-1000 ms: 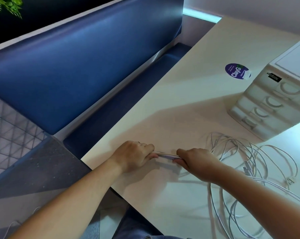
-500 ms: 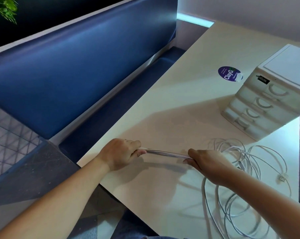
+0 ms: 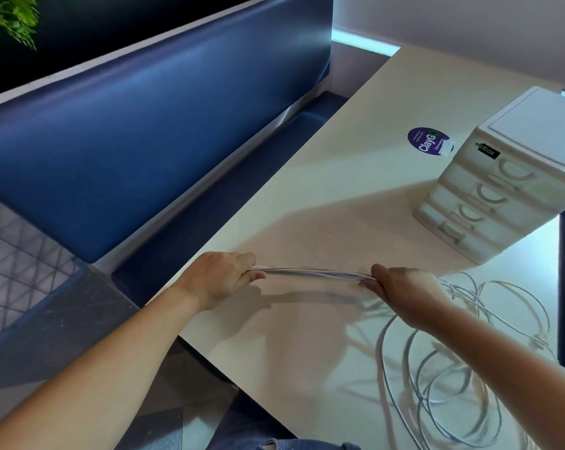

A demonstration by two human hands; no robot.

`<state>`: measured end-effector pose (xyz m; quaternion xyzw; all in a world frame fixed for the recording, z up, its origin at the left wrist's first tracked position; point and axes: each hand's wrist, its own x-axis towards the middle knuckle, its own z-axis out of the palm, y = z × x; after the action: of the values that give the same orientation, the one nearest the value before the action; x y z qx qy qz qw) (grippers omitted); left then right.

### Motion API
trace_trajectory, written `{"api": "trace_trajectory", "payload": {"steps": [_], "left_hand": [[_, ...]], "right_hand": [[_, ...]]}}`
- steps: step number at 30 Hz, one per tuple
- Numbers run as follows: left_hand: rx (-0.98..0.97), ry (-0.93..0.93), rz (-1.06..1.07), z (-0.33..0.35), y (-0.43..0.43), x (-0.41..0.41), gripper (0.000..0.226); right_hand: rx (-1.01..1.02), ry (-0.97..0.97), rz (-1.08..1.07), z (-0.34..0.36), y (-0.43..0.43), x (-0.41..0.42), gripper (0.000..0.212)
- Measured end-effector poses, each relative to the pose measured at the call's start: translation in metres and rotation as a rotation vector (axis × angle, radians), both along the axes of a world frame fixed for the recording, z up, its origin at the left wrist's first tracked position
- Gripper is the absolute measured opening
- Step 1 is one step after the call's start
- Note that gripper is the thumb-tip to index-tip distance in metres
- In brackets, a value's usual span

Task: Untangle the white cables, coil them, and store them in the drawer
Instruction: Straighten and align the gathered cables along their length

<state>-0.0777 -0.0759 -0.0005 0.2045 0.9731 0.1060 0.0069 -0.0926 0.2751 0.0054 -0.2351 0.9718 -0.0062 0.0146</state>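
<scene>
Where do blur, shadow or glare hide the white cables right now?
Head view: the white cable strands stretched between left hand and right hand are blurred together. Head view: loose white cable loops lie on brightly lit cream tabletop, low contrast.

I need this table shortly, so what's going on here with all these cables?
A person is sorting white cables at the table. The left hand and right hand each grip one end of a bundle of strands stretched straight between them. The remaining cable lies in a loose tangle by the right forearm. The drawer unit stands beyond, its drawers apparently shut; nothing is coiled or stored yet.
</scene>
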Motion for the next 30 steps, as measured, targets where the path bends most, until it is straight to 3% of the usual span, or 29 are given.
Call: {"api": "trace_trajectory", "payload": {"steps": [5,9,13,16,19,22,27,30], "left_hand": [[-0.001,-0.021,0.004,-0.004,-0.006,0.002,0.063],[0.01,-0.179,0.071,-0.008,-0.003,0.006,0.054],[-0.147,-0.208,0.101,-0.01,0.004,0.012,0.049],[-0.223,-0.157,0.094,-0.001,0.01,0.009,0.058],[-0.272,-0.222,0.09,0.017,0.021,-0.001,0.071],[-0.117,-0.268,-0.007,0.037,0.055,-0.006,0.084],[0.203,-0.444,-0.121,0.056,0.116,-0.005,0.04],[0.26,-0.351,-0.103,0.059,0.114,-0.006,0.044]], "right_hand": [[0.029,0.018,-0.1,0.001,-0.002,0.002,0.064],[-0.039,0.012,-0.087,0.0,-0.003,0.004,0.068],[-0.044,0.024,-0.023,0.002,-0.003,0.005,0.081],[-0.024,0.002,0.002,0.006,0.0,0.006,0.09],[-0.005,0.018,0.064,0.012,-0.001,0.006,0.086],[0.021,0.04,0.133,0.021,-0.012,0.006,0.091],[-0.02,0.042,0.182,0.047,-0.03,0.005,0.061],[-0.049,0.051,0.182,0.053,-0.028,0.003,0.053]]}}
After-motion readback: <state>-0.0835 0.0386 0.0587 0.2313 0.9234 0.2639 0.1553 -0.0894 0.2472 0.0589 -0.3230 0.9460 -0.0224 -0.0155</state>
